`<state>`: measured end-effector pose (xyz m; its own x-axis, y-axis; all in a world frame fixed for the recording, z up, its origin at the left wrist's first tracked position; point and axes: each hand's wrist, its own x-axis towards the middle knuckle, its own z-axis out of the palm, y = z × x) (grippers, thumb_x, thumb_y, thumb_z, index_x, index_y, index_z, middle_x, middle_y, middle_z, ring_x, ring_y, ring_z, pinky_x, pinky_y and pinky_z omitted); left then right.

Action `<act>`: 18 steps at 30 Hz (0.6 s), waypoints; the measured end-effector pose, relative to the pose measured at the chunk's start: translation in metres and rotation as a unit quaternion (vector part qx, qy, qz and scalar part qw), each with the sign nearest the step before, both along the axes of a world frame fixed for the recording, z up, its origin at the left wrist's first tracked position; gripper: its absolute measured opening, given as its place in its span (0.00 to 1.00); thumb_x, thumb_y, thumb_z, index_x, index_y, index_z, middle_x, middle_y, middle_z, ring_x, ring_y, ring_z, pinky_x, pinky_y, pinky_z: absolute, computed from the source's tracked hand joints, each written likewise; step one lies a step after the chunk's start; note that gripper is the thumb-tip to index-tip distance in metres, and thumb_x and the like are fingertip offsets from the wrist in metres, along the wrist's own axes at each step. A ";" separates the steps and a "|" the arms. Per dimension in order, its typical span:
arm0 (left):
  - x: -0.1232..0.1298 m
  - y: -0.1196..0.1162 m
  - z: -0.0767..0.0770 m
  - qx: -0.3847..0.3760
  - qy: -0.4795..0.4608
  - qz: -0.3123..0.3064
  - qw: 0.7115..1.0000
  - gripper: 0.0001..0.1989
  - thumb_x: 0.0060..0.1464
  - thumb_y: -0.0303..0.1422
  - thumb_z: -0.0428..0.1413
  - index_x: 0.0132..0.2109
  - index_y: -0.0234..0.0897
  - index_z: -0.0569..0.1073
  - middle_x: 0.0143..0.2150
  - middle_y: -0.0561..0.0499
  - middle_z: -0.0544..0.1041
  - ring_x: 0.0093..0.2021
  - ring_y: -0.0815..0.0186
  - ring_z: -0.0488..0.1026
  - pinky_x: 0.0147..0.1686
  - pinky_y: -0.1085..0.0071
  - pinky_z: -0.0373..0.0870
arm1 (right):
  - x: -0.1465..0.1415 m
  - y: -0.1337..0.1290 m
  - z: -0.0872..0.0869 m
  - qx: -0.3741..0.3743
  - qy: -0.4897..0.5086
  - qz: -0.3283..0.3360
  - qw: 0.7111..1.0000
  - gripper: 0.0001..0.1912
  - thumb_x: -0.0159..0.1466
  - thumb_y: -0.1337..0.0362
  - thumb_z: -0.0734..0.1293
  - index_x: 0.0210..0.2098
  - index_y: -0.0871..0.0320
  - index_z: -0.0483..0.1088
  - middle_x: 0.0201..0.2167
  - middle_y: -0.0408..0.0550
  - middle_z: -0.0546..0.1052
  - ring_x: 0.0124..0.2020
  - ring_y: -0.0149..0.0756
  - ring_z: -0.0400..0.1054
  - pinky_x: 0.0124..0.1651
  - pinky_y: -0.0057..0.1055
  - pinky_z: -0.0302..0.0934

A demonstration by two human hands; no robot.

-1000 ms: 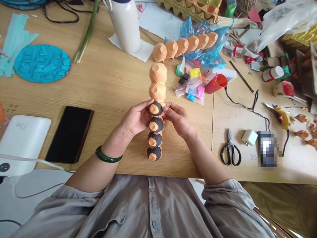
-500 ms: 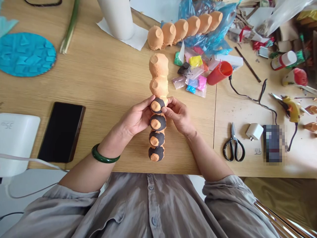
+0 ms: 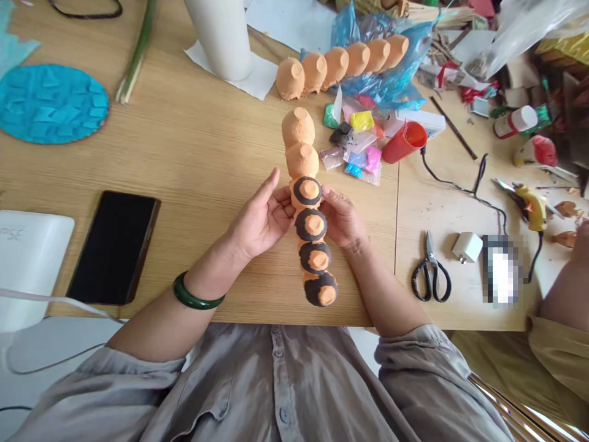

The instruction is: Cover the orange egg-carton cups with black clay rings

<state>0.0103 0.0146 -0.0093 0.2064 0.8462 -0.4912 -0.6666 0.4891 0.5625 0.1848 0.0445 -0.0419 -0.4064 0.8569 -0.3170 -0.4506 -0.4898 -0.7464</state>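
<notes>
A bumpy orange strip (image 3: 301, 162), like a row of egg-carton cups coated in clay, runs between my two hands, slightly tilted. Dark rings surround the tips of several of its nearer cups; the two far cups are plain orange. My right hand (image 3: 343, 218) grips the strip's right side, thumb at the uppermost ringed cup and fingers partly hidden beneath. On the other side, my left hand (image 3: 262, 221) is open, thumb raised away and fingertips against or under the strip's left edge. A second plain orange strip (image 3: 335, 64) lies farther back, beside a blue plastic bag (image 3: 405, 77).
Colourful clay packets (image 3: 354, 138) and a red cup (image 3: 405, 142) lie beyond my right hand. Scissors (image 3: 431, 270), a white charger (image 3: 467, 247) and a yellow glue gun (image 3: 534, 205) are rightward. A phone (image 3: 113, 245) lies left. Another person's arm (image 3: 570, 288) enters at right.
The strip has turned, its near end swinging right and its ringed cups facing up more. My left thumb has lifted off it. Another person's arm has appeared at the right edge.
</notes>
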 end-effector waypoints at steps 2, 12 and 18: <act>0.000 -0.003 0.002 0.037 -0.012 -0.008 0.999 0.18 0.68 0.47 0.68 0.43 0.34 0.85 0.44 0.45 0.88 0.49 0.58 0.85 0.52 0.66 0.81 | 0.002 0.001 -0.001 -0.041 0.006 -0.003 0.999 0.17 0.70 0.47 0.79 0.36 0.53 0.78 0.31 0.41 0.82 0.34 0.36 0.75 0.44 0.34 0.76; 0.000 -0.007 -0.007 0.144 0.073 -0.021 0.987 0.19 0.46 0.45 0.82 0.37 0.37 0.89 0.37 0.48 0.87 0.39 0.63 0.81 0.45 0.68 0.76 | 0.004 0.001 -0.009 -0.055 0.006 0.034 0.998 0.13 0.70 0.50 0.77 0.41 0.52 0.78 0.34 0.41 0.82 0.38 0.38 0.76 0.49 0.37 0.76; -0.003 -0.005 -0.004 0.138 0.042 -0.036 0.989 0.19 0.44 0.42 0.82 0.38 0.35 0.89 0.39 0.48 0.88 0.41 0.64 0.81 0.46 0.70 0.76 | 0.003 0.001 -0.005 -0.004 0.019 0.028 0.999 0.24 0.59 0.42 0.83 0.41 0.52 0.79 0.34 0.40 0.81 0.37 0.36 0.75 0.46 0.34 0.74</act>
<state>0.0076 0.0093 -0.0137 0.2395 0.9350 -0.2615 -0.5801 0.3538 0.7337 0.1883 0.0454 -0.0465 -0.4648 0.8306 -0.3066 -0.4501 -0.5199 -0.7260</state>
